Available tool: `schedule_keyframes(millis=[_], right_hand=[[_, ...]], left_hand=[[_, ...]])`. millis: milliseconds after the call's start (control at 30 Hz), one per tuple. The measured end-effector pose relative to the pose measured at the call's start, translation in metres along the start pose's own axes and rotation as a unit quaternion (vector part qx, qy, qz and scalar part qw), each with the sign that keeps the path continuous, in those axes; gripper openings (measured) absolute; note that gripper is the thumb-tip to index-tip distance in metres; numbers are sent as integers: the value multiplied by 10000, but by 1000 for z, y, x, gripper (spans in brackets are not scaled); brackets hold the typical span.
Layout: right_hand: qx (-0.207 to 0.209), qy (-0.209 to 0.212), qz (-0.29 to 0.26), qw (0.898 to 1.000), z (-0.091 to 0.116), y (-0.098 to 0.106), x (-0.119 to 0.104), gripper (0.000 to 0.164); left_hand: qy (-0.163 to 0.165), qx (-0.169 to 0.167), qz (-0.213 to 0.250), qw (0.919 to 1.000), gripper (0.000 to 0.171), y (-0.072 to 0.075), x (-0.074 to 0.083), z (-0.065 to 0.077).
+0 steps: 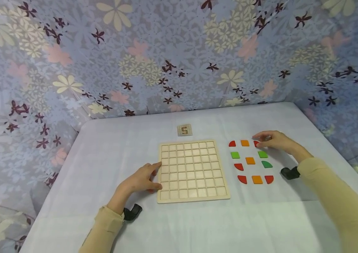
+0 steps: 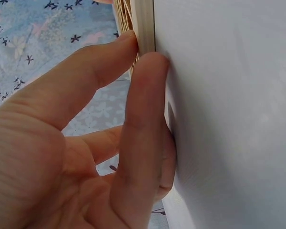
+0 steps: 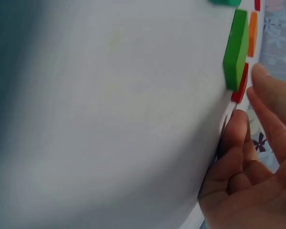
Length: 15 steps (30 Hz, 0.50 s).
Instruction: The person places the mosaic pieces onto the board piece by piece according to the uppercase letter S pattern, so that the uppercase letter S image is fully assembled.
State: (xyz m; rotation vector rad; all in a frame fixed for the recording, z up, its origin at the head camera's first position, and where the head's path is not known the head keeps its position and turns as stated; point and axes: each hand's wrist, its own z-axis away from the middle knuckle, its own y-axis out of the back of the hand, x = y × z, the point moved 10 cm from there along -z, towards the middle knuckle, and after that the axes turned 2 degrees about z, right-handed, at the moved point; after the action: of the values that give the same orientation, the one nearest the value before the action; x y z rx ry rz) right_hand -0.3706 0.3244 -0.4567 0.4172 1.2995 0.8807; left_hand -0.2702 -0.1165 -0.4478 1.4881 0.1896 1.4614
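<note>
My left hand (image 1: 142,177) rests at the left edge of a pale wooden grid board (image 1: 193,170), index finger and thumb spread along it. In the left wrist view, the fingers (image 2: 145,90) touch the board's rim (image 2: 145,24). A small reddish bit (image 1: 150,191) shows beside the left thumb; its shape is hidden. My right hand (image 1: 275,140) reaches over a red quarter-round tile (image 1: 256,143), partly covered by the thumb. In the right wrist view, fingertips lie close to the red tile (image 3: 240,83), beside a green square tile (image 3: 236,50).
Several red, orange and green tiles lie in rows right of the board, among them an orange square (image 1: 250,160) and a dark green quarter-round (image 1: 266,164). A small pattern card (image 1: 184,130) lies behind the board. White cloth (image 1: 122,140) covers the table, with floral fabric behind.
</note>
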Motion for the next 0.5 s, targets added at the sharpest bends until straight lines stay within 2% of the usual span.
schedule_keyframes(millis=[267, 500], right_hand=[[131, 136, 577, 9982, -4, -2, -6, 45], [396, 677, 1040, 9915, -3, -3, -19, 32]], left_hand=[[51, -9, 70, 10000, 83, 2, -1, 0], [127, -20, 113, 9999, 83, 2, -3, 1]])
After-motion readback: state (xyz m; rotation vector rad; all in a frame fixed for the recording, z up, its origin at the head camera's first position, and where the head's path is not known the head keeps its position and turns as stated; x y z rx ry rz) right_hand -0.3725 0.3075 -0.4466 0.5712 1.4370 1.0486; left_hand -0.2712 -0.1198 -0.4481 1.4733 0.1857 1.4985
